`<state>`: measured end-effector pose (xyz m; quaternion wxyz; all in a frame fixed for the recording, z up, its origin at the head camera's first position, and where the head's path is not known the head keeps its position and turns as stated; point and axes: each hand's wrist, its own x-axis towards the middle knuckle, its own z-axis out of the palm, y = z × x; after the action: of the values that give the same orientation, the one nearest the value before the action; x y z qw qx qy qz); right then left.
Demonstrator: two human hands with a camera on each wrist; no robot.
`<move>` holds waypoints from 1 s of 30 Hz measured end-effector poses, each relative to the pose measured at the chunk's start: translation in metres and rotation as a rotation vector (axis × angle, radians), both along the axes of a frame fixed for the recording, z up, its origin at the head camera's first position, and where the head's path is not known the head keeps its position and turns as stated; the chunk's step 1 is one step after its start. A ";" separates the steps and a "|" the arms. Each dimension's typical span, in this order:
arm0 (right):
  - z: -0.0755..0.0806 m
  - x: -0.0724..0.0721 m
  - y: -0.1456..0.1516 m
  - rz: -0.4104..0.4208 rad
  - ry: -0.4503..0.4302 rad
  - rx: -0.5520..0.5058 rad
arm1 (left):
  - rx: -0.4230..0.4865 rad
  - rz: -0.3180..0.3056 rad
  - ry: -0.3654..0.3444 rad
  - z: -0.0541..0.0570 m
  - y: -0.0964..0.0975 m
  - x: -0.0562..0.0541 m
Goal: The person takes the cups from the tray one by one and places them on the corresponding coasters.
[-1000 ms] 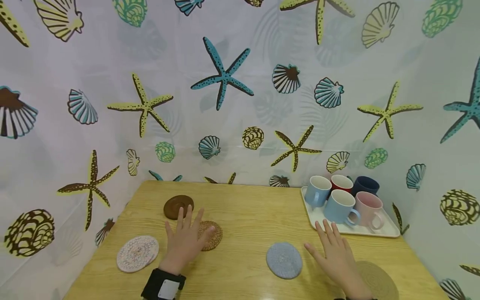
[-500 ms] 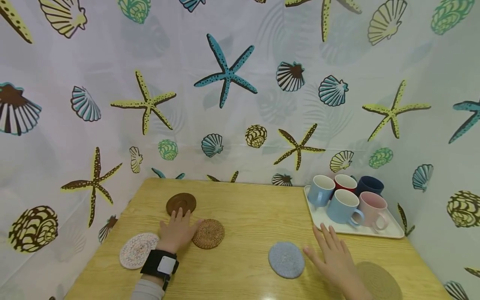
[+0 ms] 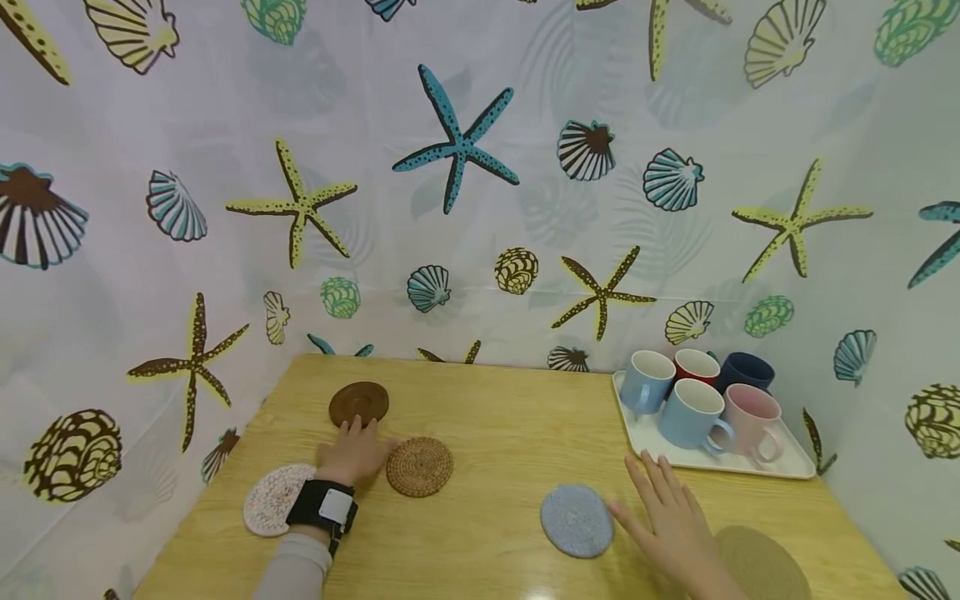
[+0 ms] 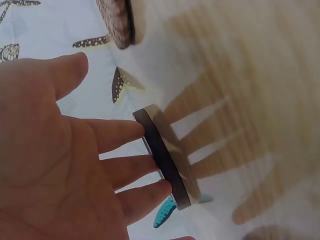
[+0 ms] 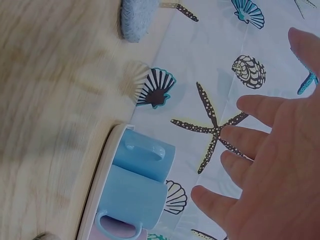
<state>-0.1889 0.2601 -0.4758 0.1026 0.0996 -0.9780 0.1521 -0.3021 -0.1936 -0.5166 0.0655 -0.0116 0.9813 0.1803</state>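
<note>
My left hand [image 3: 351,454] is at the left of the table, its fingertips touching the near edge of a dark brown round wooden coaster [image 3: 358,403]. In the left wrist view the fingers reach straight to the rim of that coaster [image 4: 161,157], with the thumb apart. Just right of this hand lies a brown woven coaster [image 3: 420,467]; a speckled pinkish-white one [image 3: 272,502] is partly hidden behind the wrist. My right hand [image 3: 671,521] hovers, holding nothing, fingers extended, between a blue-grey round coaster [image 3: 577,521] and a tan round mat [image 3: 761,567].
A white tray [image 3: 797,467] at the back right carries several mugs, including a light blue mug [image 3: 686,421] and a pink mug [image 3: 746,417]. Behind the wooden table [image 3: 480,417] hangs a cloth [image 3: 480,308] printed with shells and starfish.
My left hand has come down and forward onto the brown wooden coaster's near edge. That coaster has shifted slightly left. The right hand has stayed almost in place.
</note>
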 end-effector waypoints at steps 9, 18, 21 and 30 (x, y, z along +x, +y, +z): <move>-0.004 0.001 0.002 -0.013 -0.057 0.008 | 0.018 0.046 -0.043 0.010 -0.026 -0.004; -0.006 0.003 0.004 -0.019 -0.072 0.013 | 0.051 0.077 -0.085 0.010 -0.051 -0.004; -0.006 0.003 0.004 -0.020 -0.079 0.014 | 0.074 0.065 -0.071 0.006 -0.058 -0.004; -0.007 0.005 0.002 -0.001 -0.061 0.011 | 0.029 0.075 0.035 0.005 -0.052 0.027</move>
<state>-0.1834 0.2617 -0.4826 0.0720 0.0950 -0.9816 0.1495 -0.2748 -0.2454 -0.5115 0.0419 -0.0442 0.9785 0.1970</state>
